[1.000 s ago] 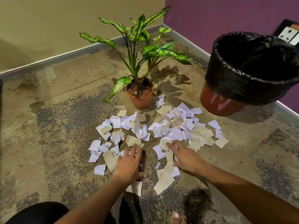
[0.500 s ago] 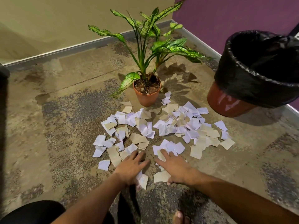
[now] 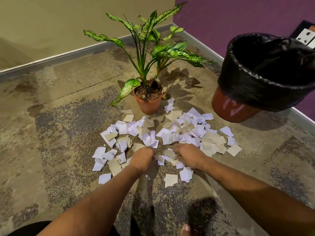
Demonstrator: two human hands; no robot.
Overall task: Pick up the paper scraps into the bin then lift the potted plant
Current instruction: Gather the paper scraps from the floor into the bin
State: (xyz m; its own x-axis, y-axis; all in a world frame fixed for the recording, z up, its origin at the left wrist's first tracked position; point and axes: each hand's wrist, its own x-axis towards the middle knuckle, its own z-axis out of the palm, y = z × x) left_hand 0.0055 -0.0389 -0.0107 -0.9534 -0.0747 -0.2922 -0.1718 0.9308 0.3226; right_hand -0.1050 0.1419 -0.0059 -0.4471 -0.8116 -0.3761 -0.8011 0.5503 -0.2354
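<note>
White and tan paper scraps (image 3: 172,132) litter the floor; left hand (image 3: 142,158) and right hand (image 3: 188,155) both curl around scraps.

1. One white paper scrap (image 3: 167,138) in the pile before me bears a few lines of small print along its edge, too tiny to read.
2. I can read no other text anywhere.

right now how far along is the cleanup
Early. Nothing visibly binned; the bin's inside is too dark to tell. Both hands, left and right, are gathering scraps at the pile's near edge. Most scraps still lie on the floor, and the plant remains unlifted.
</note>
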